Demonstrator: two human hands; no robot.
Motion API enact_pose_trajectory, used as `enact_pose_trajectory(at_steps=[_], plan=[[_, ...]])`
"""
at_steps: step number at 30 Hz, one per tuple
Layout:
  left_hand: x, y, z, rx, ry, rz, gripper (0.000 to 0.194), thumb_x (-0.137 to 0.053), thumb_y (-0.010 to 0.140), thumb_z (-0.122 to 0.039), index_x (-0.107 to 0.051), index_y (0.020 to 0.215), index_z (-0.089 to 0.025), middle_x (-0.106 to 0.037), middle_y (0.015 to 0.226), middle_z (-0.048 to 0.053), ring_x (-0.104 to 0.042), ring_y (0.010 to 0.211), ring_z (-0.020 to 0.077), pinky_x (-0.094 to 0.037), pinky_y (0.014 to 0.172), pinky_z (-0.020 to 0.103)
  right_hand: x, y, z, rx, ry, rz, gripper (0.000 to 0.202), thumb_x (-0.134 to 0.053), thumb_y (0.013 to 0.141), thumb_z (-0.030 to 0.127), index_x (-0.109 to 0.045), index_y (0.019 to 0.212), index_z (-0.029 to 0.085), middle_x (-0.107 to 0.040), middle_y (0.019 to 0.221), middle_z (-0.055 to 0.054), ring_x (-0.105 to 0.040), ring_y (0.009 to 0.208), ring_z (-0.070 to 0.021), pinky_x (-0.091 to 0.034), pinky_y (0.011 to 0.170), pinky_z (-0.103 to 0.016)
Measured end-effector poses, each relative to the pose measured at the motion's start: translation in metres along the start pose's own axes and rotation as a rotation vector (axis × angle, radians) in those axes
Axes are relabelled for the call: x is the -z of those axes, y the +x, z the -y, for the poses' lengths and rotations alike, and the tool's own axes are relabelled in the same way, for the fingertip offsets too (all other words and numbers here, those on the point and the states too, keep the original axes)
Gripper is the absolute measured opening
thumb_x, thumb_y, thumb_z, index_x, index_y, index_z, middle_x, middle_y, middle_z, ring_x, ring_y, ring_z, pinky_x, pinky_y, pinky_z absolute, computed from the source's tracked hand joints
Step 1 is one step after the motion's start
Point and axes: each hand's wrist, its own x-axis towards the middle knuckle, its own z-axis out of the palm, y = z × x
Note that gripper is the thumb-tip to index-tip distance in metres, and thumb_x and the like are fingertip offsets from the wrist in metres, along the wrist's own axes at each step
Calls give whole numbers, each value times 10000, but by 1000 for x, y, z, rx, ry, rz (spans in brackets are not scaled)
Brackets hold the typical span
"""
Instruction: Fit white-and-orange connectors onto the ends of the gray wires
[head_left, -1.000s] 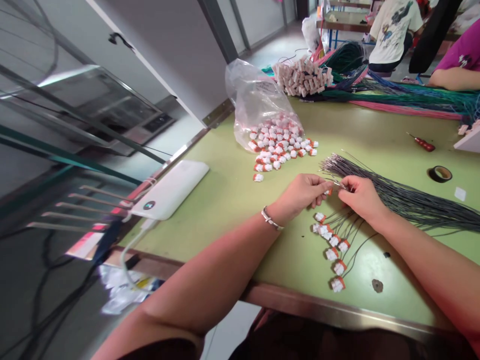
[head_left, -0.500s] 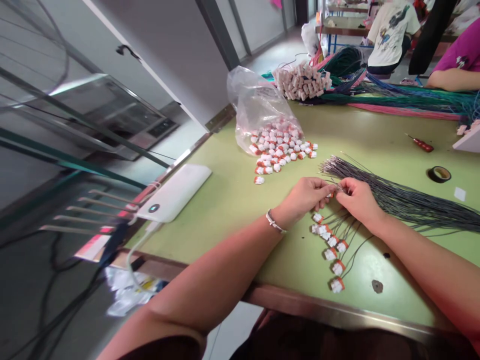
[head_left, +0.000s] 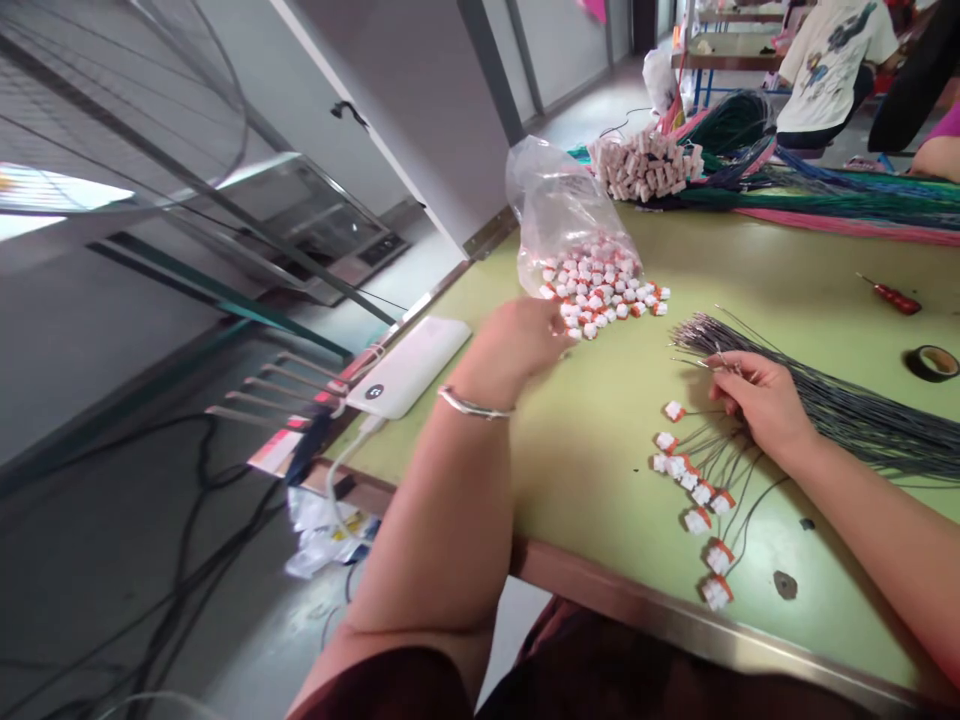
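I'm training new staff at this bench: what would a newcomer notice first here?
Probably the heap of white-and-orange connectors spilling from a clear bag, with the left hand at the heap's near edge. Next, the sheaf of dark wires beside the right hand, which holds thin wire ends.

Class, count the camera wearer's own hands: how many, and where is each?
2. The left hand is at the near edge of the loose connectors; its grip is hidden. The right hand pinches thin wires beside the dark wire bundle.
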Motion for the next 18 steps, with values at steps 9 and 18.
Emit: enact_pose_trajectory(at_steps=[9, 18], plan=[[-9, 14, 16, -140, 78, 239, 192, -617, 647, -189, -703, 818, -194, -684, 810, 36, -605, 782, 201, -421, 668, 259, -4, -1, 6, -12, -96, 16, 177, -627, 664, 344, -594, 696, 173, -516, 535, 38, -380, 471, -83, -286, 455, -236], [-29, -9, -43, -123, -966, 512, 167, -619, 826, -315, -613, 813, -148, -677, 697, 33, -504, 465, 64, -380, 445, 181, -9, -2, 11, 95, -159, 3, 127, -560, 623, 302, -506, 596, 191, -397, 547, 57, -325, 526, -82, -287, 505, -241]])
